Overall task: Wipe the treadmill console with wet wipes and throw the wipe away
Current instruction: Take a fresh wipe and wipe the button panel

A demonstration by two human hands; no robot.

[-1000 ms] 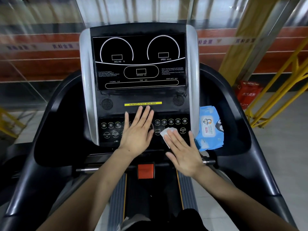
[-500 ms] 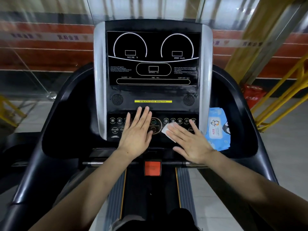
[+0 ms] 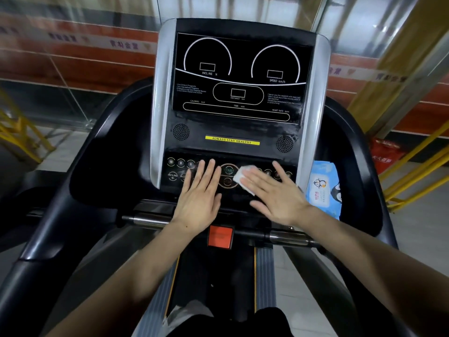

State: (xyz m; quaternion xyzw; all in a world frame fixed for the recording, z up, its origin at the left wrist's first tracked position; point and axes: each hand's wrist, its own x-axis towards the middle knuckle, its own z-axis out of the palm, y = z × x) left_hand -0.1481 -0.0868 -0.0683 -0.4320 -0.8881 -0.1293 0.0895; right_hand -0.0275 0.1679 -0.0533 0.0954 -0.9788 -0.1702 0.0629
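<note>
The treadmill (image 3: 80,190) fills the view, its console (image 3: 238,93) upright ahead with a dark display above a row of buttons. A blue wipe pack (image 3: 322,188) lies in the tray just right of the console. The left hand (image 3: 200,198) rests flat on the button panel, fingers together. The right hand (image 3: 277,194) lies flat, fingers spread, pressing a white wipe (image 3: 240,177) against the buttons beside the START ring (image 3: 228,170).

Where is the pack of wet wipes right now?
In the head view, the wet wipes pack lies in the treadmill's right side tray, beside the console's silver right edge and just right of the right hand.
</note>
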